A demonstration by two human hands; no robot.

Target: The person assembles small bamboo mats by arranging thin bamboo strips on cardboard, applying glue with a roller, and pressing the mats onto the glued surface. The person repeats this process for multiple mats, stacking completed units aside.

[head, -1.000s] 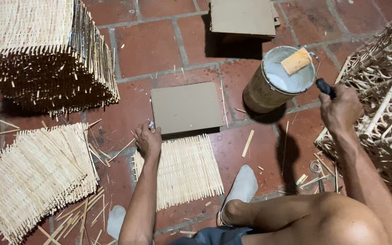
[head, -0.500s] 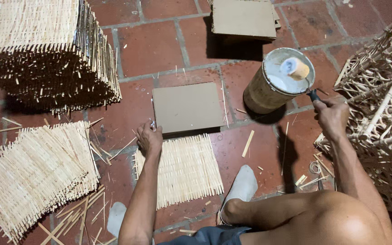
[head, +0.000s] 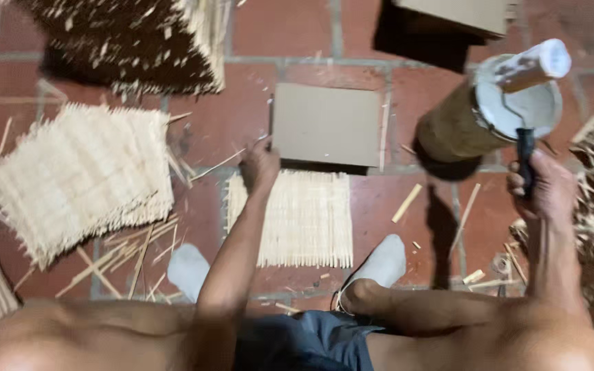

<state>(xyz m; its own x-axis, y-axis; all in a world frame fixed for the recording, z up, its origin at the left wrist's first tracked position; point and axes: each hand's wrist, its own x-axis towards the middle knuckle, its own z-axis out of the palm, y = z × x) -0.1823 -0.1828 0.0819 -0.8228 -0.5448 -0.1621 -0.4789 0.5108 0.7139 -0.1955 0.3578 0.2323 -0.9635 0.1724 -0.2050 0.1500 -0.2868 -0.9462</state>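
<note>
Left arm runs straight forward from the shoulder, elbow nearly locked, forearm bare. Left hand [head: 259, 165] is palm down, knuckles up, fingers curled loosely and pressed low at the far end of the reach. Right arm is stretched forward too, well apart from the left, wrist cocked upward. Right hand [head: 544, 187] is fisted around a dark handle [head: 525, 161], thumb wrapped over.

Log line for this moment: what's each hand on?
left hand: on top edge of woven mat | right hand: gripping paint roller handle, roller head over bucket | cardboard sheet: beyond mat
</note>
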